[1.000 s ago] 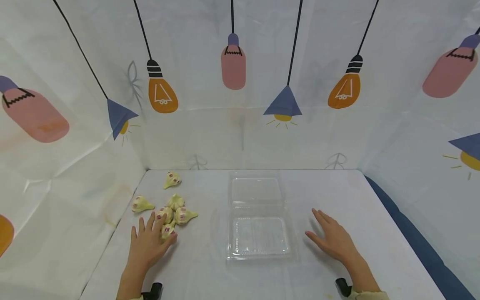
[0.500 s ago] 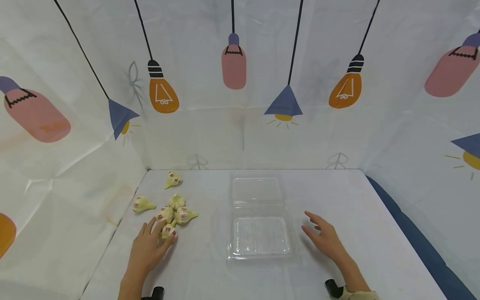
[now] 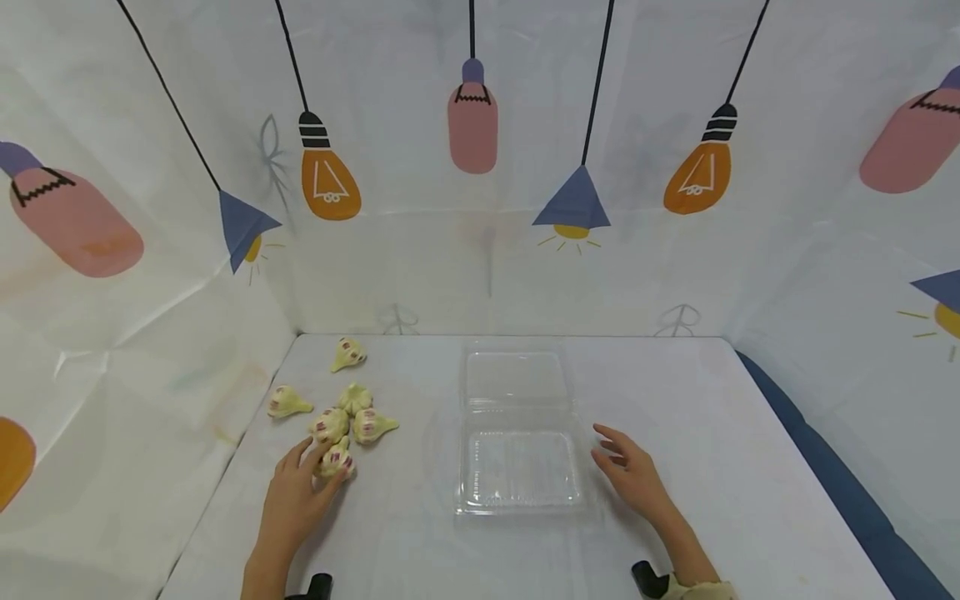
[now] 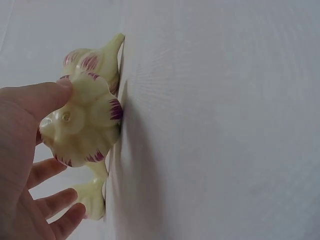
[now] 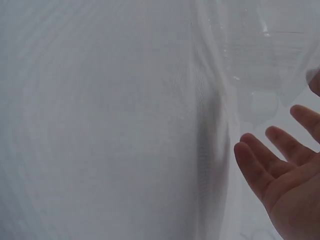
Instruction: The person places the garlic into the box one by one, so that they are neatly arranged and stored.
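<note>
My left hand (image 3: pixel 294 497) is at the nearest garlic bulb (image 3: pixel 337 461), its thumb on the near right side and its index finger round the far side. The left wrist view shows the thumb tip against this pale bulb (image 4: pixel 80 120) with purple streaks; the index fingertip is hidden behind it, the other fingers loosely spread. Several more bulbs lie around, the closest being a streaked bulb (image 3: pixel 330 426) just beyond the fingers. My right hand (image 3: pixel 634 479) holds nothing, fingers relaxed, just right of a clear plastic clamshell box (image 3: pixel 521 504) with its lid laid back.
On the white table (image 3: pixel 420 542), one garlic bulb (image 3: pixel 348 353) lies near the back edge and another bulb (image 3: pixel 288 402) near the left edge. White sheets with printed lamps (image 3: pixel 472 125) enclose the back and sides. Blue cloth (image 3: pixel 832 467) shows beyond the right edge.
My left fingers have drawn in from a spread pose to close around the nearest bulb. The right hand has moved left towards the box, its fingers bending a little.
</note>
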Available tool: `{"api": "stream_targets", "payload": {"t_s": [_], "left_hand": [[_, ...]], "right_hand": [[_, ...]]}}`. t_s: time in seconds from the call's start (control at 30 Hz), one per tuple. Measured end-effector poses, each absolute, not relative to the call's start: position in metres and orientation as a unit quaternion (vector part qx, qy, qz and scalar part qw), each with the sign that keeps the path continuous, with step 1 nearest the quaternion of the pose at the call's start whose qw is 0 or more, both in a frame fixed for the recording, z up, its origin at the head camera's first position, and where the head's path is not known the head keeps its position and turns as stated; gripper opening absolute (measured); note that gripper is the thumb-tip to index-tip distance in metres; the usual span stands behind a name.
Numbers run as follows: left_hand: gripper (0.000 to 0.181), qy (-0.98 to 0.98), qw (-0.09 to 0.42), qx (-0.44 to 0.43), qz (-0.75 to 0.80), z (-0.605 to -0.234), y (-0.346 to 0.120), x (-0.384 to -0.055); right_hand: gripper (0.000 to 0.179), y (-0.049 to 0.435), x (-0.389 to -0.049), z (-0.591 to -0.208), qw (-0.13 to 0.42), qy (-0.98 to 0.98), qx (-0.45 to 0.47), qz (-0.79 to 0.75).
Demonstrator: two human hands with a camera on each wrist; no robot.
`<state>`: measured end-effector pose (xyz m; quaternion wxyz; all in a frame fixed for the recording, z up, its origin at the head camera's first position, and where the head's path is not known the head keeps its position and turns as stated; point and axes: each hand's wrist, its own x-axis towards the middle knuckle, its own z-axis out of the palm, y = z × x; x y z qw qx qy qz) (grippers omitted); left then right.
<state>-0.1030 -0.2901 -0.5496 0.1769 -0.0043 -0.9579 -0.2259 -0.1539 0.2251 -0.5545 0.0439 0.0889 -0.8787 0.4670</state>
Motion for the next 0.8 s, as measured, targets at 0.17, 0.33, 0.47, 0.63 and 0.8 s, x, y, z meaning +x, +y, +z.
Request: {"api": "stream_targets", "payload": {"t_s": [0.17, 0.33, 0.47, 0.63, 0.8], "left_hand": [[0.054, -0.952, 0.181, 0.012, -0.247, -0.553, -0.290, -0.101], [0.055, -0.947, 0.175, 0.024, -0.267, -0.555, -0.290, -0.098], [0.057, -0.947, 0.155, 0.038, -0.280, -0.554, -0.289, -0.098], [0.058, -0.943, 0.145, 0.045, -0.295, -0.552, -0.287, -0.097], [0.057, -0.937, 0.141, 0.043, -0.317, -0.553, -0.287, -0.096]], "right_hand": [[0.045, 0.220, -0.153, -0.553, 0.029, -0.879, 0.069, 0.471], [0.045, 0.215, -0.153, -0.553, 0.008, -0.867, 0.047, 0.496], [0.046, 0.212, -0.152, -0.552, -0.007, -0.849, 0.038, 0.526], [0.047, 0.208, -0.151, -0.552, -0.023, -0.834, 0.030, 0.550], [0.048, 0.203, -0.149, -0.553, -0.035, -0.825, 0.018, 0.564]]}}
